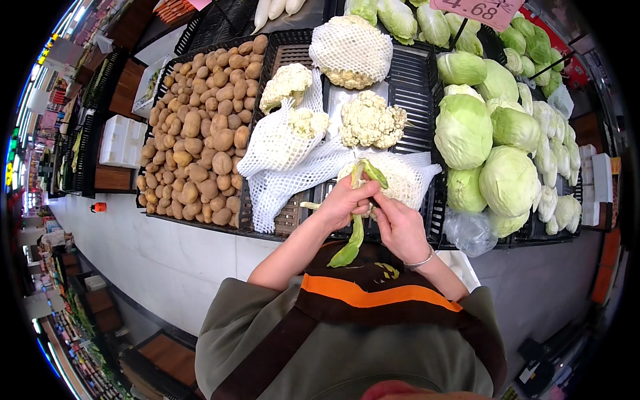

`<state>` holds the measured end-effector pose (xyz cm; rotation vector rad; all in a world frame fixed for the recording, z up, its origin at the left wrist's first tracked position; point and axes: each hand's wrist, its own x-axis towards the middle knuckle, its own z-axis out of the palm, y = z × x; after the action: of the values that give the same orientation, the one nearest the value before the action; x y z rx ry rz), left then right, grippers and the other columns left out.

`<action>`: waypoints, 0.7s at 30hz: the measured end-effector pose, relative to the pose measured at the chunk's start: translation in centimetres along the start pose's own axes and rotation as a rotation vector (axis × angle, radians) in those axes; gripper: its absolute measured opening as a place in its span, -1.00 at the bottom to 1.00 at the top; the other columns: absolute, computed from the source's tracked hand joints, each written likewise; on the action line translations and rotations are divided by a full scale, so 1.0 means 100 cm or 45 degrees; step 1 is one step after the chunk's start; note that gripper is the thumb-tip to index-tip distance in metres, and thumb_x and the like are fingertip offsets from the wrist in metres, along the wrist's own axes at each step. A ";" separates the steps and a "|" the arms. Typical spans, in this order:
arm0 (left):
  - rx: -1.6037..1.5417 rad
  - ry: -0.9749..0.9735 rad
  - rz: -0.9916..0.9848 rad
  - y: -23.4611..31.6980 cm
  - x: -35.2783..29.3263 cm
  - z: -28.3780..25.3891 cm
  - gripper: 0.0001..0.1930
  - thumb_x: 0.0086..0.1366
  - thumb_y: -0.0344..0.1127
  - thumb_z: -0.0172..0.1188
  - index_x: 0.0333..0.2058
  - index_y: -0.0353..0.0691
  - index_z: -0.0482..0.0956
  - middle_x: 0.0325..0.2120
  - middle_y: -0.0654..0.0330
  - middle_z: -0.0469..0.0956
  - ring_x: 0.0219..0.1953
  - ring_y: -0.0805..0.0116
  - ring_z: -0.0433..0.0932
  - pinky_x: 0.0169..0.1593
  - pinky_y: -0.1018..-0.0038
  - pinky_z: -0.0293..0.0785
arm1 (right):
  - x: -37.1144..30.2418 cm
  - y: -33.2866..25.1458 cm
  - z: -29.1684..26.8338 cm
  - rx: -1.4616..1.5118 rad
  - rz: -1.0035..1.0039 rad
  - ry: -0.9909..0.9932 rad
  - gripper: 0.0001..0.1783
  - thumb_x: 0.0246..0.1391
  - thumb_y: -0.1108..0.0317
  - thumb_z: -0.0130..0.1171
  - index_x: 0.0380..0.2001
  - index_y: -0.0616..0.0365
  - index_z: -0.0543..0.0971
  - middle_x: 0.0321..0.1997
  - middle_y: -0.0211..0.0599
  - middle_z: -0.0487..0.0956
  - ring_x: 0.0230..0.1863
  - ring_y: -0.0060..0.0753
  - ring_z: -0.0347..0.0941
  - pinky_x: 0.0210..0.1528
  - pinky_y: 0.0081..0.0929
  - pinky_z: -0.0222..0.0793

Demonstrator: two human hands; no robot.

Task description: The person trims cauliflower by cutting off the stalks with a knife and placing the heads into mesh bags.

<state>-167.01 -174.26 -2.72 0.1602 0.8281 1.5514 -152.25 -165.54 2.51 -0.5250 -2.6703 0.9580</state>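
My left hand (347, 207) is closed round pale-stemmed green leaves (348, 250), which look like cauliflower leaves. One leaf hangs below the fist, and another curls out above the thumb. My right hand (403, 230) is pinched against the left thumb and fingertips; what lies in that pinch is hidden. Just beyond the hands sits a cauliflower (393, 183), partly covered by them, with white foam netting (420, 175) around it. A bare cauliflower (372, 120) rests farther back in the black crate (408, 67). Two more cauliflowers lie at the left, partly in netting (280, 143).
Potatoes (200, 133) fill the crate on the left. Round cabbages (463, 130) are piled on the right, with a clear plastic bag (470, 230) at their front edge. A netted cauliflower (352, 50) stands at the back. A pink price sign (477, 10) overhangs the back right.
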 end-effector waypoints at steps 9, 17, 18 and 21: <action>-0.103 0.024 0.058 0.004 0.011 -0.009 -0.79 0.33 -0.25 0.16 -0.18 -0.18 0.38 -0.46 0.36 0.42 -0.62 0.73 0.24 -0.64 0.74 0.06 | 0.023 -0.010 -0.017 0.085 0.058 -0.155 -0.46 0.06 0.42 0.16 0.14 0.16 0.36 -0.48 0.04 0.54 -0.47 0.10 0.49 -0.43 -0.13 0.37; -0.363 0.276 0.137 0.040 0.038 -0.038 -0.82 0.25 -0.28 0.17 -0.29 -0.14 0.35 -0.46 0.29 0.38 -0.61 0.64 0.28 -0.68 0.73 0.09 | 0.063 0.004 -0.040 0.037 0.096 -0.376 -0.41 0.02 0.26 0.23 0.13 0.15 0.36 -0.62 -0.07 0.51 -0.55 0.05 0.48 -0.47 -0.15 0.37; -0.412 0.280 0.157 0.053 0.043 -0.045 -0.82 0.24 -0.29 0.17 -0.30 -0.14 0.34 -0.46 0.29 0.37 -0.61 0.64 0.27 -0.69 0.73 0.08 | 0.074 0.007 -0.045 0.111 0.175 -0.315 -0.48 0.00 0.19 0.28 0.01 0.18 0.45 -0.65 -0.13 0.48 -0.61 -0.08 0.45 -0.51 -0.25 0.35; -0.451 0.282 0.269 0.116 0.060 -0.059 -0.81 0.21 -0.31 0.18 -0.29 -0.13 0.33 -0.48 0.29 0.36 -0.63 0.62 0.25 -0.72 0.73 0.04 | 0.118 0.054 -0.040 0.309 0.335 -0.073 -0.66 -0.02 0.16 0.31 -0.34 0.24 0.55 -0.65 -0.28 0.44 -0.61 -0.52 0.31 -0.49 -0.51 0.27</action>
<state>-180.77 -170.37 -2.47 -0.1918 0.7093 1.9140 -160.17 -154.54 3.34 -0.8173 -2.5244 1.3666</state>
